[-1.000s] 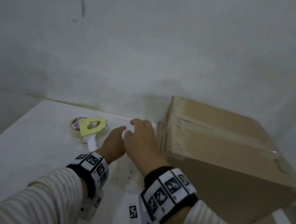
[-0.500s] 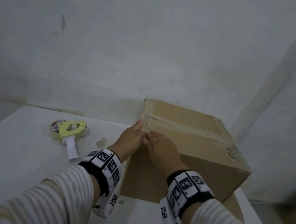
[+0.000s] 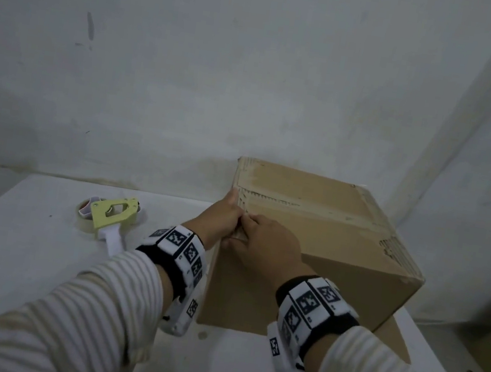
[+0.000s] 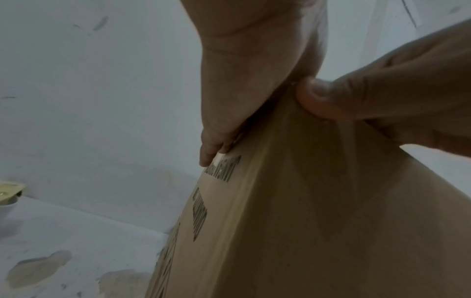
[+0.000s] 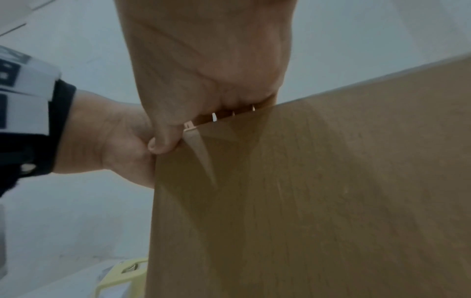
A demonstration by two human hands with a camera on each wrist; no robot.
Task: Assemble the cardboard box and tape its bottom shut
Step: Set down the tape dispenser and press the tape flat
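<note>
1. Cardboard box [image 3: 311, 227] sits on the white table [image 3: 21, 248], close to the wall.
2. Right hand [image 3: 267, 246] is at the box's near left top corner. Its fingers curl over the top edge and its thumb presses the front face, pinching that edge.
3. Left hand [image 3: 221, 219] lies against the box's left side at the same corner, fingers nearly flat.
4. Yellow tape dispenser [image 3: 112, 217] lies on the table, left of the box.

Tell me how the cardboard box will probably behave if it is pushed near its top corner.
The cardboard box has a broad base on the table, so it would probably slide rather than tip. Its walls look flat where the left hand presses and the right hand pinches the top edge, so it seems fairly stiff. Its weight cannot be judged.
</note>
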